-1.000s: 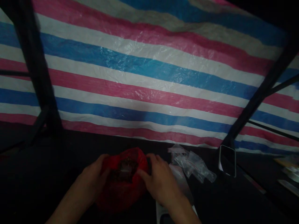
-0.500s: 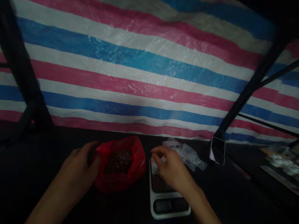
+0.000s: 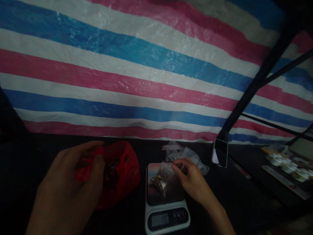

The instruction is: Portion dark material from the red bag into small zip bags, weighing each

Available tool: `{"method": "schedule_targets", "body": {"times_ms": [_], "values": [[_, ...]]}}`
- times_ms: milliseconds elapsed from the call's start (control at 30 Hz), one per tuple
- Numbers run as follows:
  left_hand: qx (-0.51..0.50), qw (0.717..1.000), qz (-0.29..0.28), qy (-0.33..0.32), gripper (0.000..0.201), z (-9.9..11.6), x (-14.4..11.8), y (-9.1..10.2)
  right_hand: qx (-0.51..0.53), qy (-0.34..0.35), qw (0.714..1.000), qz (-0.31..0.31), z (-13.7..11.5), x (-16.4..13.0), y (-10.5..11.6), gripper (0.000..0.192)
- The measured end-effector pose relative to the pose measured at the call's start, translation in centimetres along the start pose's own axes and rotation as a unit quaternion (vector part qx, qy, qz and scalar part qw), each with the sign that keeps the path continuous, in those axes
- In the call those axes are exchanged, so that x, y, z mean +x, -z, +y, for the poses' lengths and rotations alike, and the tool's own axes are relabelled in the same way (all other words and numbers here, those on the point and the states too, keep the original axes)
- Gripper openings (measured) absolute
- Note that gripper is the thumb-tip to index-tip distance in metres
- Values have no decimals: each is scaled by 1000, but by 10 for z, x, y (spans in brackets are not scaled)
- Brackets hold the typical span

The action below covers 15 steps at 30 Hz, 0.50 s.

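A red plastic bag (image 3: 127, 174) stands open with dark brown dried pieces (image 3: 111, 171) inside. My left hand (image 3: 70, 186) has its rim pinched between thumb and fingers at the left. To the right lies a white digital kitchen scale (image 3: 150, 209) with a dark weighing plate and a lit display. On the plate rests a small clear plastic bag (image 3: 161, 182), light brownish bits gathered in its lower end. The thumb and index finger of my right hand (image 3: 190, 176) close on the upper right corner of this clear bag.
Several clear plastic bags (image 3: 186, 155) lie behind the scale. A phone (image 3: 220, 153) leans against a dark slanted post (image 3: 241, 104). Farther right are white cups or pots (image 3: 286, 164) and a long flat strip (image 3: 285, 182). A striped plastic sheet (image 3: 122, 81) hangs behind the black table.
The view has swung right. My left hand has risen closer to the camera, drawing the red bag's rim leftward. My right hand has shifted right, uncovering the small clear bag on the scale.
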<state>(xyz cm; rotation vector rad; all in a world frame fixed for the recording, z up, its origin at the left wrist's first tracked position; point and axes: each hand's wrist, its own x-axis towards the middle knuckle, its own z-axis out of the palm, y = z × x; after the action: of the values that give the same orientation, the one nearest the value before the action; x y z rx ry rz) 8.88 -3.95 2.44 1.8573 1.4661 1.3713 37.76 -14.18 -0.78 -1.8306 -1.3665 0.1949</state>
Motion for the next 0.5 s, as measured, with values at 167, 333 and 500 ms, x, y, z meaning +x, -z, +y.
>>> {"method": "schedule_targets", "body": {"times_ms": [167, 333, 500], "values": [[-17, 999, -21, 28, 32, 27, -1, -14, 37, -4, 999, -38, 5, -1, -11, 18], [-122, 984, -118, 49, 43, 35, -23, -49, 171, -5, 984, -54, -19, 0, -14, 13], [-240, 931, -257, 100, 47, 24, -36, -75, 358, -19, 930, -80, -46, -1, -26, 14]]}}
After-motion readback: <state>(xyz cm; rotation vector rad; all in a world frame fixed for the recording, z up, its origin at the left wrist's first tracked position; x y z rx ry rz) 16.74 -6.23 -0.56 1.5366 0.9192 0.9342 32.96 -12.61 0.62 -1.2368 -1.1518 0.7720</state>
